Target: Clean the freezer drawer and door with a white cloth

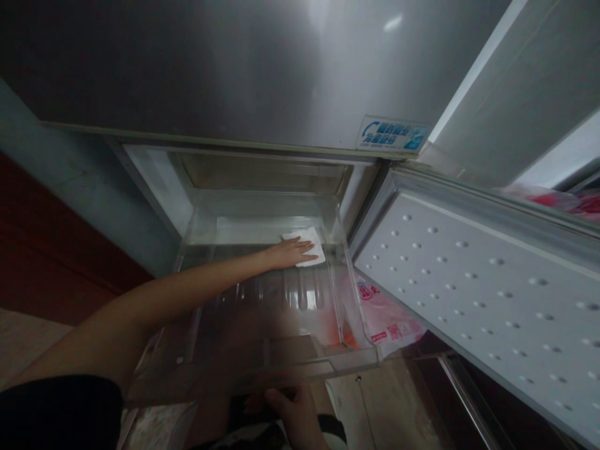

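My left hand (289,252) reaches into a clear plastic drawer (347,359) pulled out of the lower fridge compartment. It lies flat with fingers spread on a white paper towel or cloth (315,250), pressed against the rear part of the drawer floor. Below the drawer's front edge, close to my knees, is my right hand (297,412). Its fingers are curled and in shadow, so what they hold, if anything, is hidden. Ridges and reflections show across the drawer floor.
The compartment's white ribbed door (478,294) stands open on the right. A steel upper door (234,69) with a blue-lettered sticker (392,134) is above. A pink-and-white plastic bag (387,319) lies beside the drawer. Reddish-brown wood (51,250) is on the left.
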Tool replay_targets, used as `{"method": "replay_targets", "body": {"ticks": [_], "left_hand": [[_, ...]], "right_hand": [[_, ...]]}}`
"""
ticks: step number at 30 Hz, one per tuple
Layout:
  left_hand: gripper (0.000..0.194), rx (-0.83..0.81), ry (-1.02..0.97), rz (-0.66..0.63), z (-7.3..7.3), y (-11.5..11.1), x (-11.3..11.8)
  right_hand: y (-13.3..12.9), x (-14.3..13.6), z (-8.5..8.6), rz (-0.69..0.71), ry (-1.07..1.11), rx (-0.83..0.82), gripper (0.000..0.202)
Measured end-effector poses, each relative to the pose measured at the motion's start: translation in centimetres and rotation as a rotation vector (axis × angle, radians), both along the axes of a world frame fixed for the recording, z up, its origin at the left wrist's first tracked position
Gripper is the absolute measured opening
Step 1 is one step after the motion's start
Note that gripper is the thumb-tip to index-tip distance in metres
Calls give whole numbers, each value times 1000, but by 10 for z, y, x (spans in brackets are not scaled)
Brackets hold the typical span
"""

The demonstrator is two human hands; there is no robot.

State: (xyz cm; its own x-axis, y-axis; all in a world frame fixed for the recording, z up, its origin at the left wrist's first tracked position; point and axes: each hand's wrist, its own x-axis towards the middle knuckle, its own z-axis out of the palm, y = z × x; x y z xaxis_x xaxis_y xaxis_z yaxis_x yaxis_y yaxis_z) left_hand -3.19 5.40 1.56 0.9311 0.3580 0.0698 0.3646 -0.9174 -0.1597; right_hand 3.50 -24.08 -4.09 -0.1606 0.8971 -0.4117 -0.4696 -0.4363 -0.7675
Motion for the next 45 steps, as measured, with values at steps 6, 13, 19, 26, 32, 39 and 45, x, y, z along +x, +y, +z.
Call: {"method": "replay_targets", "body": {"ticks": [6,13,19,26,32,39,45], "left_hand": [[37,-30,28,-242,-13,-71,-11],[30,-122,-26,-399,-29,-129,-22],[31,-172,-59,-423,-32,-113,-22],[39,-152,-61,-347,-21,-63,-21],[43,-142,-51,-216,-5,-2,-16],[48,-141,-61,-54,13,59,-13],[56,-160,-74,-11,10,58,-14]], "right_hand": [[2,3,3,70,-20,26,46],[3,7,7,105,-32,47,42],[3,9,8,102,-3,32,41],[2,7,9,67,17,11,43],[1,8,2,64,-2,-17,50],[1,10,13,86,-111,31,45],[2,6,16,58,-107,4,49]]}}
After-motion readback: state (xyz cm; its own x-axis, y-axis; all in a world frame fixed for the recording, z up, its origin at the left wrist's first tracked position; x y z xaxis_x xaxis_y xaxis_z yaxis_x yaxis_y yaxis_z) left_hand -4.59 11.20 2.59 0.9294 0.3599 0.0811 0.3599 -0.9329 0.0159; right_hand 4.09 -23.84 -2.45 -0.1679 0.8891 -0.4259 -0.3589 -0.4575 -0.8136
